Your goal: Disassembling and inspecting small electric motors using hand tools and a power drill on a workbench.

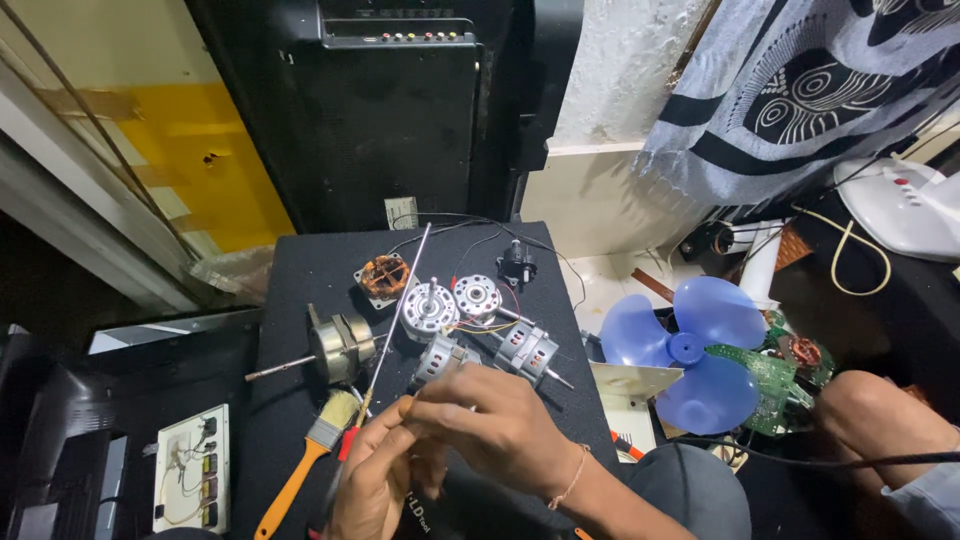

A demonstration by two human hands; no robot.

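Note:
My left hand (372, 485) is low at the front of a black table (310, 270). It is closed around the red and yellow handle of a long screwdriver (398, 315), whose thin shaft slants up across the table. My right hand (500, 422) is just to the right, touching the left, with curled fingers pinching a small orange piece (405, 404); what that piece is stays hidden. Just beyond my hands lie several small electric motors (430, 308), a coil of copper winding (383, 277) and a larger motor with a shaft (338, 345).
A paintbrush with an orange handle (300, 470) lies left of my hands. A white switch box (190, 467) sits at far left. A blue fan blade (690, 350) and a green circuit board (765, 375) lie on the right. A black cabinet (400, 110) stands behind, with patterned cloth (800, 90) at the upper right.

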